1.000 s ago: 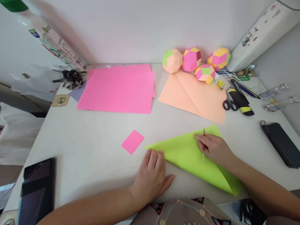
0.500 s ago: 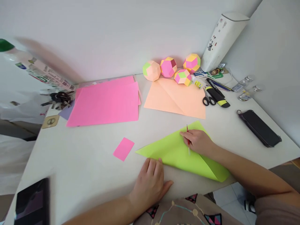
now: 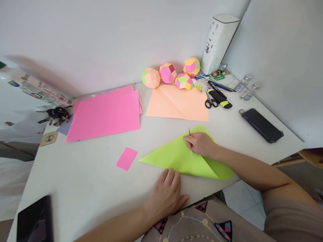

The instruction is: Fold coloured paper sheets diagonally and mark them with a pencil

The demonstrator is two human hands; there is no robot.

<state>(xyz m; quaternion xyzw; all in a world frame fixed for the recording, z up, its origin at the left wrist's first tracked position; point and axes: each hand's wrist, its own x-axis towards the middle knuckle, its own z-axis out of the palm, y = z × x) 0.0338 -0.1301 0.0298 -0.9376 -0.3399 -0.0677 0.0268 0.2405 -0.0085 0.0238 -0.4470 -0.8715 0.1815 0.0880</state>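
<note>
A sheet of lime green paper (image 3: 164, 156) lies in front of me with one side folded over. Its fold runs along the edge nearest me, and the right part lifts a little. My left hand (image 3: 168, 190) lies on the desk with its fingertips on that folded edge, thumb apart from the fingers. On top of the green paper rests my right hand (image 3: 203, 145), its fingers curled around a thin red pen (image 3: 191, 146) and pressing on the sheet near its upper edge. A small pink paper rectangle (image 3: 127, 159) lies to the left of the green sheet's point.
Pink sheets (image 3: 106, 114) are stacked at the back left, near keys (image 3: 57, 113). A creased peach sheet (image 3: 176, 104) lies behind the green one, below several paper balls (image 3: 168, 73). Scissors (image 3: 211, 102), a cutter (image 3: 219, 98) and a black pouch (image 3: 262, 124) sit right; a dark tablet (image 3: 34, 218) sits front left.
The view has turned, so everything sits further left. My left hand has slid right along the folded edge. My right hand keeps the pen and stays near the same spot on the paper.
</note>
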